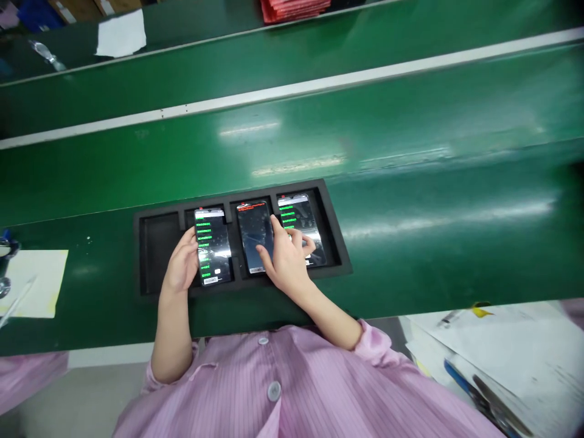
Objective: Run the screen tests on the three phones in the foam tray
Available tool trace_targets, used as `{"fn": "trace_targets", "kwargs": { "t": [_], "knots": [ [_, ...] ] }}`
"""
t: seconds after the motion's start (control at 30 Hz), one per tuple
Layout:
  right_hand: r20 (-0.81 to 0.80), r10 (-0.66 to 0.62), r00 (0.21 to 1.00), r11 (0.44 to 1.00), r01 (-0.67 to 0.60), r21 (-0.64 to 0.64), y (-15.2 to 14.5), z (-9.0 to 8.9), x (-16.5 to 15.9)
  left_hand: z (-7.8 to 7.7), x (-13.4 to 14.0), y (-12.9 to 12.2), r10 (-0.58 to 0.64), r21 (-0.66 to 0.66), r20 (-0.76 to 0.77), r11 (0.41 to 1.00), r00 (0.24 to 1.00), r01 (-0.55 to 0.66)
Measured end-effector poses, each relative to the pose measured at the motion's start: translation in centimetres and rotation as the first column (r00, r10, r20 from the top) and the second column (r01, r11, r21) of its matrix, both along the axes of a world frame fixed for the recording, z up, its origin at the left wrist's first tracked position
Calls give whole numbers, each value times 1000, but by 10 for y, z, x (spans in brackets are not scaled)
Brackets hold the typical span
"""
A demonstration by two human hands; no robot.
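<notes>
A black foam tray (337,255) with several compartments lies on the green bench and carries three smartphones. My left hand (183,261) is closed at the left edge of the left smartphone (213,249), which sits slightly askew over its slot, its screen showing green text lines. Over the gap between the other two phones is my right hand (288,255), thumb and index finger stretched apart, holding nothing. Its thumb lies over the middle smartphone (253,228), whose dark screen bears red text at the top. Partly behind my right fingers, the right smartphone (298,210) shows green lines.
The tray's leftmost compartment (159,249) holds no phone. A paper sheet with a pen (18,298) lies at left. Lower right are papers (524,347) and a blue-handled tool (460,374). Across the bench runs a white strip (274,94); red bundled material (294,9) sits beyond.
</notes>
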State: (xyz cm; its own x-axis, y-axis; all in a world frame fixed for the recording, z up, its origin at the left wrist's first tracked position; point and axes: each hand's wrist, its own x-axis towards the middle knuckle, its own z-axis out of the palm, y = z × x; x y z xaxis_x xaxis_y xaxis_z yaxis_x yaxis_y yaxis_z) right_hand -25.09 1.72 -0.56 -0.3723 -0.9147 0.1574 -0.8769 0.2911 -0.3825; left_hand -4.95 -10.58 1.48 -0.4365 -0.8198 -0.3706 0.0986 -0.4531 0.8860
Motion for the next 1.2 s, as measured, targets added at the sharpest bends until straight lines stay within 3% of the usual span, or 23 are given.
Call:
{"fn": "trace_targets", "kwargs": {
  "t": [0.1,0.27,0.37,0.5,0.6,0.8,0.9,1.2],
  "knots": [
    [25,5,1000,1000,-4,-29,2,0,-1,2,2,-1,-47,-16,22,999,999,48],
    [141,-18,990,999,23,-31,3,0,-3,-1,9,1,-217,-159,52,962,975,222],
    [163,-16,986,999,21,-33,3,0,-5,-5,12,2,-243,-192,57,949,968,250],
    [74,-37,997,999,40,-33,10,9,-8,-4,11,0,-216,-161,66,961,974,224],
    [-57,-28,998,996,32,80,27,22,-13,0,8,-2,-182,-109,68,976,981,189],
    [-131,196,972,952,-156,263,61,37,-18,-5,4,-1,-120,-183,189,971,975,155],
    [-143,223,964,934,-169,314,55,34,-16,-11,1,-1,-33,-202,226,976,974,80],
    [-114,136,984,940,-92,328,17,33,-18,-12,-5,-6,106,-69,138,993,985,-97]
  ]
}}
